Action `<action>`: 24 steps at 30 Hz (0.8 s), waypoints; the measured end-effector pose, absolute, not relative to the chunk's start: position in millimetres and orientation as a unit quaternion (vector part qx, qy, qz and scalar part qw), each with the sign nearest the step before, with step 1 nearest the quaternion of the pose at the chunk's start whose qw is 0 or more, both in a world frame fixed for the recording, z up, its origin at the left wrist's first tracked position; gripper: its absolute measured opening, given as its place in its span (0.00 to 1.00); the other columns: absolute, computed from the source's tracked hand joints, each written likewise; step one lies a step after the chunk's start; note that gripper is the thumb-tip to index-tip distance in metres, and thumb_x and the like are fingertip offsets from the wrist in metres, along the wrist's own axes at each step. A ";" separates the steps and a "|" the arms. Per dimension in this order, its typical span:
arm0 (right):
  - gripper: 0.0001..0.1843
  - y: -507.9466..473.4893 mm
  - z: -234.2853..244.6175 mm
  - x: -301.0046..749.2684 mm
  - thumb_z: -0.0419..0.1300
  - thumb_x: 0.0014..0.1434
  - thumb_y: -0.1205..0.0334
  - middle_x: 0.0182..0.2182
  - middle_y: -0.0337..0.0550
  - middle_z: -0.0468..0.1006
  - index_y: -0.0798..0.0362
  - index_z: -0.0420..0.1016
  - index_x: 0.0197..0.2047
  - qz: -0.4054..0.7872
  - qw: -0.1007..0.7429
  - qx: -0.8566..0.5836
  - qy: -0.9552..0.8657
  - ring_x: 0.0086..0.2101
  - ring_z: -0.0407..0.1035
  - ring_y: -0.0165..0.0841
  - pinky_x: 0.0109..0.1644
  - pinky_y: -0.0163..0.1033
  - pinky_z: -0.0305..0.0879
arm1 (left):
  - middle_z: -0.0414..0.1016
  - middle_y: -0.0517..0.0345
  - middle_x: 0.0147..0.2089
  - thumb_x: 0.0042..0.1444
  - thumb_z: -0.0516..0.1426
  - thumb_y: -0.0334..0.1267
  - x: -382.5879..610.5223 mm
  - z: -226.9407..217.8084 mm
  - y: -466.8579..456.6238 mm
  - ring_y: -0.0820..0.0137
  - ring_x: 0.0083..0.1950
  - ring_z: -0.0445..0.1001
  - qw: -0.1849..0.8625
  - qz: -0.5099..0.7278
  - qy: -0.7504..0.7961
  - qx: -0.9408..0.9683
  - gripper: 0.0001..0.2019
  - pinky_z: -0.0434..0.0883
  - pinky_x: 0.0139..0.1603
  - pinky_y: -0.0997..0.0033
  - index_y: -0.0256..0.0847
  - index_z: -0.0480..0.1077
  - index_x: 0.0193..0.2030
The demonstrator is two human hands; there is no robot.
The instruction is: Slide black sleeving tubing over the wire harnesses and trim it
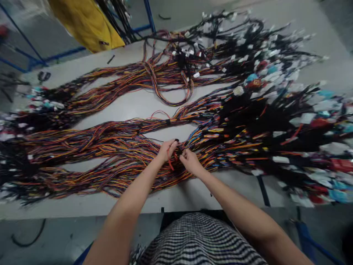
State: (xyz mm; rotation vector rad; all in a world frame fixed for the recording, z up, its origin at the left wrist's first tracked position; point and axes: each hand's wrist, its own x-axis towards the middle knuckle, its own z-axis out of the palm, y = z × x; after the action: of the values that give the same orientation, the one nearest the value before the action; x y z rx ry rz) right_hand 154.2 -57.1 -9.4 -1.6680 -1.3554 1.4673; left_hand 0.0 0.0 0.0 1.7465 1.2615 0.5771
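Note:
Over the middle of a long wire bundle (pixel 110 147) of red, orange, yellow and dark strands, my two hands work close together. My left hand (pixel 167 151) is closed, with a thin red wire (pixel 170 162) looping out of its fingers and a small black piece (pixel 177 140) at the fingertips. Just to its right, my right hand (pixel 191 162) is curled in a pinch beside a dark stretch of the bundle. What its fingertips hold is too small and blurred to make out.
A second wire bundle (pixel 121 86) lies farther back on the pale table (pixel 129 101). Black-wrapped branches with white, blue and red connectors (pixel 309 147) spread over the right side. More connector ends (pixel 16 162) sit at the left. Yellow cloth (pixel 88 25) hangs by the far edge.

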 end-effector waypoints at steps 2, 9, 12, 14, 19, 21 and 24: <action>0.13 -66.7 -11.6 154.0 0.50 0.50 0.49 0.21 0.35 0.61 0.51 0.57 0.28 0.560 0.300 -0.609 -0.476 0.24 0.55 0.29 0.30 0.36 0.51 | 0.66 0.58 0.26 0.62 0.48 0.53 -0.8 -1.0 -1.6 0.70 0.30 0.63 0.439 0.225 0.480 0.726 0.22 0.64 0.36 0.70 0.36 0.73 0.33; 0.17 -83.8 -7.2 151.3 0.53 0.53 0.46 0.19 0.30 0.55 0.51 0.56 0.31 0.644 0.375 -0.557 -0.366 0.21 0.48 0.25 0.26 0.32 0.46 | 0.72 0.52 0.38 0.57 0.55 0.36 -9.9 25.2 -4.5 0.69 0.40 0.71 0.469 0.147 0.348 0.798 0.14 0.68 0.44 0.69 0.39 0.77 0.47; 0.18 -86.9 -4.5 152.0 0.54 0.54 0.44 0.17 0.28 0.53 0.50 0.55 0.32 0.670 0.371 -0.541 -0.347 0.19 0.45 0.24 0.24 0.32 0.43 | 0.72 0.55 0.42 0.55 0.55 0.31 -11.7 37.3 -4.7 0.73 0.38 0.71 0.422 0.053 0.349 0.835 0.17 0.67 0.41 0.74 0.44 0.77 0.50; 0.19 -88.3 -4.5 153.6 0.54 0.54 0.43 0.17 0.27 0.52 0.50 0.55 0.32 0.676 0.366 -0.536 -0.350 0.19 0.44 0.24 0.24 0.32 0.42 | 0.73 0.57 0.42 0.54 0.55 0.28 -10.7 40.7 -5.1 0.73 0.38 0.71 0.376 -0.001 0.359 0.854 0.18 0.66 0.38 0.75 0.46 0.77 0.49; 0.18 -89.3 -8.4 162.7 0.51 0.57 0.44 0.18 0.29 0.54 0.51 0.57 0.33 0.654 0.331 -0.543 -0.410 0.19 0.47 0.25 0.24 0.32 0.44 | 0.75 0.56 0.43 0.58 0.54 0.30 -7.5 37.2 -6.8 0.70 0.42 0.73 0.324 -0.052 0.355 0.875 0.14 0.68 0.41 0.73 0.43 0.75 0.48; 0.16 -88.3 -9.9 167.9 0.49 0.59 0.46 0.20 0.32 0.57 0.51 0.59 0.34 0.638 0.297 -0.546 -0.453 0.20 0.50 0.26 0.25 0.32 0.46 | 0.75 0.55 0.44 0.59 0.52 0.31 -6.2 35.6 -7.4 0.69 0.43 0.74 0.323 -0.061 0.357 0.875 0.13 0.68 0.42 0.73 0.42 0.74 0.48; 0.12 -84.0 -10.2 174.7 0.51 0.60 0.52 0.22 0.34 0.62 0.52 0.60 0.34 0.575 0.203 -0.567 -0.553 0.22 0.54 0.28 0.28 0.33 0.47 | 0.75 0.53 0.43 0.58 0.51 0.28 0.2 38.2 -5.9 0.68 0.43 0.74 0.327 -0.088 0.343 0.876 0.14 0.69 0.42 0.72 0.41 0.73 0.47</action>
State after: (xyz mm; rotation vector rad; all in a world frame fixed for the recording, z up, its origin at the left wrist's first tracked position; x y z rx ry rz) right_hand 174.7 -84.0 -10.2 -1.5831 -1.5433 1.6055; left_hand 0.2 -5.9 38.2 2.2959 0.8987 -0.2305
